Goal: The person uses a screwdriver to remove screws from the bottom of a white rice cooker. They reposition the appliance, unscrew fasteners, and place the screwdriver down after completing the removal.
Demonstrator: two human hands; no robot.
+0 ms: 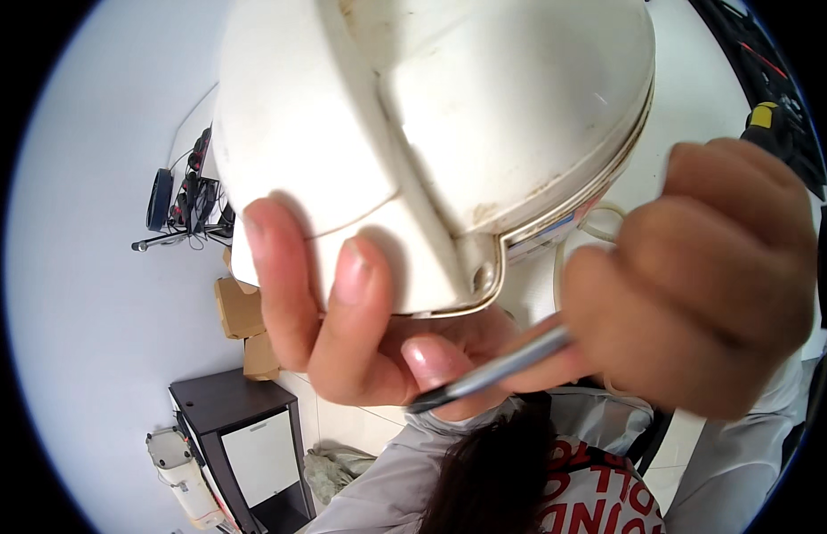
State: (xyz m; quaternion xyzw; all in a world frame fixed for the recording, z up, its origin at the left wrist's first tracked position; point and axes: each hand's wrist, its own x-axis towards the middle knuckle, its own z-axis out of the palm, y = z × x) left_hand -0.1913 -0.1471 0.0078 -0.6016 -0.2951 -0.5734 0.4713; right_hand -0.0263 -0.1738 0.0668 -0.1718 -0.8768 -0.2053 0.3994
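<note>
A white domed plastic appliance housing (520,107), stained brown along its seams, fills the upper middle of the head view. My left hand (351,347) grips its near lower corner, fingers curled up over the edge. Close to that corner the housing has a round screw recess. My right hand (698,285), slightly blurred, is closed in a fist at the right around a screwdriver (511,360). Its grey metal shaft slants down to the left, ending in a dark tip beside my left thumb, below the housing. The screwdriver's handle is hidden in the fist.
Behind the housing lies a white table (693,67) with a pale cord (602,221). A yellow-and-black tool handle (765,117) and a dark tool case (782,67) are at the right. Lower left are a dark cabinet (231,400), cardboard boxes (239,307) and a white tank (186,476).
</note>
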